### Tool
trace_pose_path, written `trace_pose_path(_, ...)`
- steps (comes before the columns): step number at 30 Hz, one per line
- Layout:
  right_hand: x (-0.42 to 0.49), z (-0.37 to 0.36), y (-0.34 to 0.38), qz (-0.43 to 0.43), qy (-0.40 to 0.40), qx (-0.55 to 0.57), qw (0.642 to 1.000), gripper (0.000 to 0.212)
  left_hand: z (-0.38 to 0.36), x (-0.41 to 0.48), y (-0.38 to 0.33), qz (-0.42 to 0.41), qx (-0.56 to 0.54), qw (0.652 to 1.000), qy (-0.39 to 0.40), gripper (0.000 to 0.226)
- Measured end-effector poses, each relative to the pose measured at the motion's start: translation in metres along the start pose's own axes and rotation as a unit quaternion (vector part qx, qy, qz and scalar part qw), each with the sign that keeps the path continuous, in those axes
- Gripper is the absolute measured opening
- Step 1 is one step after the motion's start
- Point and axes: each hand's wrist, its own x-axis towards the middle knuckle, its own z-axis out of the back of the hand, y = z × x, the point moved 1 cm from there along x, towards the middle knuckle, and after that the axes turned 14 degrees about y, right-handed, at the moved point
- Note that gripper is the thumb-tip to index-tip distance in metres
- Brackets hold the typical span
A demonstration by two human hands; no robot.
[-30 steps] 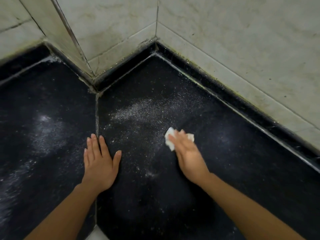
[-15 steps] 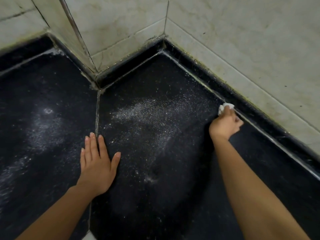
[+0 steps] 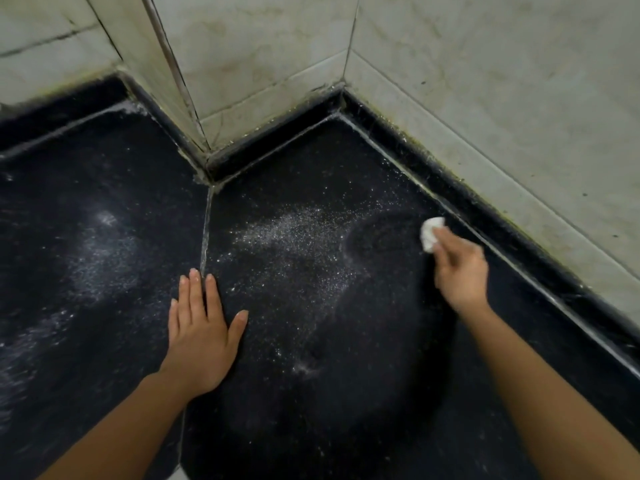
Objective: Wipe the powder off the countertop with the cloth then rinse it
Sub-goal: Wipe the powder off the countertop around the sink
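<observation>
Now right hand fingers pinch wadded cloth, long axis toward wall; left hand flat, fingers released.

Dim, soft focus (edges bowed)

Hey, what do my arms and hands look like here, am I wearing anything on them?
Nothing worn that shows: the left hand and right hand are bare, no gloves, rings, watch or bracelets visible. Both forearms are bare to the frame's edge, no sleeves in view.
</observation>
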Motion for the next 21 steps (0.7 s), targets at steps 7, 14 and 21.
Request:
trace_pose_path(7,0.045,-0.037,0.041,-0.205,-0.08,0.055,0.974,0.032,0.0,0.0,0.0,0.003,-0.003,1.0,-0.004,0.074)
trace_pose_path(14,-0.001,-0.08,0.095,0.165,0.159,0.022,0.973,0.041,0.001,-0.002,-0.002,0.001,-0.003,1.0,0.006,0.074)
trace_pose_path(21,0.027,-0.034,0.034,0.039,0.097,-0.113,0.988,0.035,0.002,-0.001,-0.001,-0.003,-0.01,1.0,0.006,0.078)
